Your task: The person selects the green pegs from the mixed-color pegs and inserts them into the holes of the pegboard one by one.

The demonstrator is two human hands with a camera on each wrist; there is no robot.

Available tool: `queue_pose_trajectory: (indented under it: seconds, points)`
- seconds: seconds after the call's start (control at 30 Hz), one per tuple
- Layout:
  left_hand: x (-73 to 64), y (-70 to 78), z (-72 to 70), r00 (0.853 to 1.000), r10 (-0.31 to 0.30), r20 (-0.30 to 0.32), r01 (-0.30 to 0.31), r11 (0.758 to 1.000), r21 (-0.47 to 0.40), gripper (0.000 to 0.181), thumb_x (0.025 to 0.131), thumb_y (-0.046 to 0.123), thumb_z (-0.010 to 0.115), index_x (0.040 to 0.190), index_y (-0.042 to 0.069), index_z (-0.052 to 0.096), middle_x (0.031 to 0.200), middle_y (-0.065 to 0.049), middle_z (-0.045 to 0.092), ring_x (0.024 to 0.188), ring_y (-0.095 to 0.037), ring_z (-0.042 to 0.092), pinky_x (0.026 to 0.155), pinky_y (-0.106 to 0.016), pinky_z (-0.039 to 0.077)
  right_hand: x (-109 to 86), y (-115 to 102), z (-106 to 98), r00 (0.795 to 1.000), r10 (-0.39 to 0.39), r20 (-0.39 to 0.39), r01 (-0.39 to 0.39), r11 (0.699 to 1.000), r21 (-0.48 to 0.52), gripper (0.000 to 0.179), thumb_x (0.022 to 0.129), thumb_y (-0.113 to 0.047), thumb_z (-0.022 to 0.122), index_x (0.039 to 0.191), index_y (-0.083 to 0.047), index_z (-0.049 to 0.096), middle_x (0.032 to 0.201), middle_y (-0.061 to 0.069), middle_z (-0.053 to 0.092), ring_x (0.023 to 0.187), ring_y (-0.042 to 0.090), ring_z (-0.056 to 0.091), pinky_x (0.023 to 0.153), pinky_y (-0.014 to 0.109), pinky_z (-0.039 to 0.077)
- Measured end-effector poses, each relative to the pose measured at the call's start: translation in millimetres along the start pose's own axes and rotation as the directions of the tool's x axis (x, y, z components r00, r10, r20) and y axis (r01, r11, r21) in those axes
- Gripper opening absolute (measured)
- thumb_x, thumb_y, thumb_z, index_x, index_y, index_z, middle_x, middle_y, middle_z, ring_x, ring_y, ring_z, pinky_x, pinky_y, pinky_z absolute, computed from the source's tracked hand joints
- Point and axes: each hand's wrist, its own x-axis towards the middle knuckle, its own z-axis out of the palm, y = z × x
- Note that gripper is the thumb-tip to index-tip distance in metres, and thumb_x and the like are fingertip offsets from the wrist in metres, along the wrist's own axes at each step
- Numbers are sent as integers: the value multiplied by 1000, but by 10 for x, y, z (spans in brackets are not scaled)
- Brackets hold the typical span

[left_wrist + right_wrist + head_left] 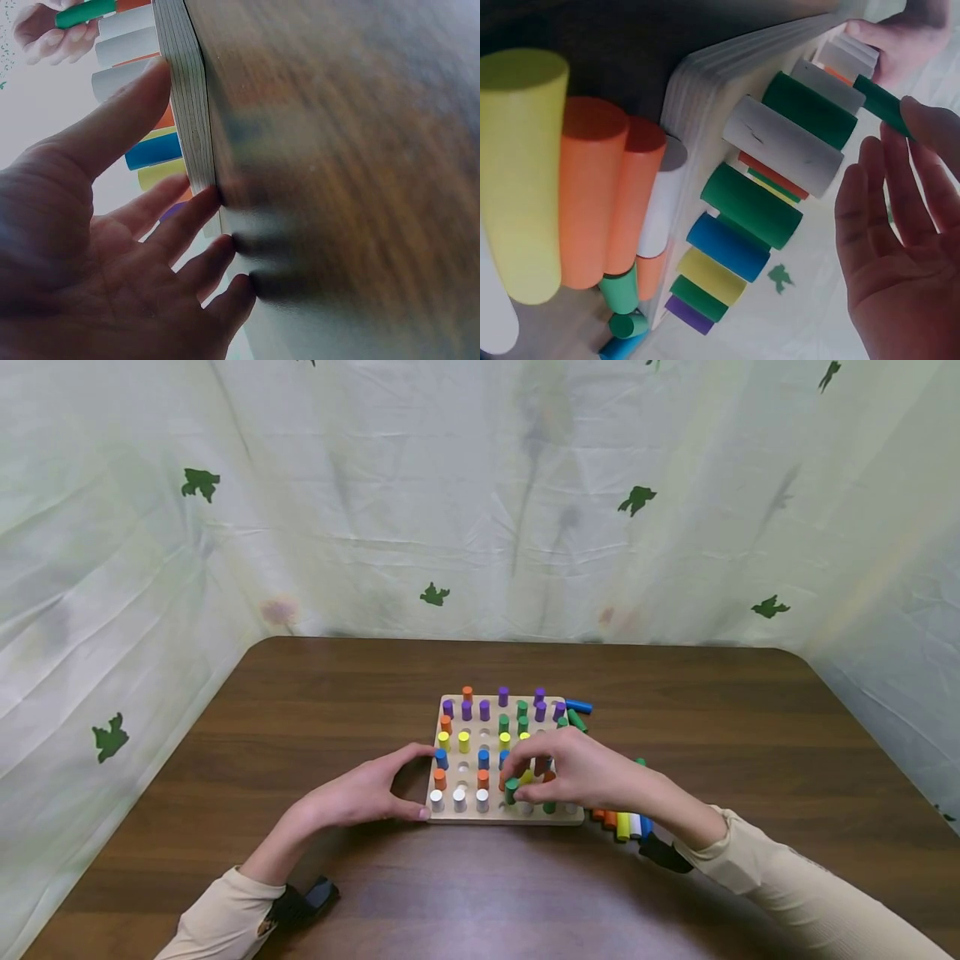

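Observation:
A wooden pegboard (495,818) bears rows of coloured pegs: purple at the back, then green, yellow, blue and orange, with white pegs (459,800) in the front row. My right hand (581,768) pinches a green peg (512,791) between thumb and fingertips over the front row. In the right wrist view that green peg (882,105) stands out beyond the tops of its neighbours. My left hand (356,795) touches the board's left edge, thumb at the front corner and fingers farther back. Its spread fingers (191,214) lie along the board's side in the left wrist view.
Loose pegs lie right of the board, including a yellow peg (623,828) beside orange, white and blue ones. A blue peg (579,706) and a green peg (577,721) lie by the back right corner. A pale curtain (480,510) hangs behind the brown table (337,693).

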Motion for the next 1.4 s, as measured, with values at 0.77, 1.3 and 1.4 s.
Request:
queue_pose_trajectory:
  seconds: [0.77, 1.3, 1.4]
  points:
    - [-6, -2, -2, 1000, 6, -3, -6, 1000, -13, 82, 79, 38, 82, 147, 17, 41, 151, -15, 38, 133, -34, 38, 107, -61, 27, 51, 34, 77, 998, 23, 54, -19, 996, -84, 17, 86, -16, 79, 100, -22, 72, 93, -18, 65, 81, 9, 59, 69, 27, 51]
    - [-8, 8, -2, 1000, -10, 0, 10, 1000, -13, 82, 79, 39, 82, 148, 18, 41, 151, -16, 37, 133, -35, 38, 107, -62, 27, 36, 28, 35, 999, 4, 40, 0, 996, -94, 16, 88, -14, 76, 102, -20, 72, 97, -10, 69, 82, 9, 58, 68, 26, 51]
    - [-9, 11, -3, 1000, -6, 1, 6, 1000, -14, 82, 79, 38, 82, 148, 18, 41, 152, -16, 36, 133, -35, 38, 107, -63, 27, 13, 12, -2, 999, 15, 32, -13, 997, -80, 16, 88, -13, 76, 103, -17, 73, 99, -6, 71, 84, 8, 60, 70, 28, 53]
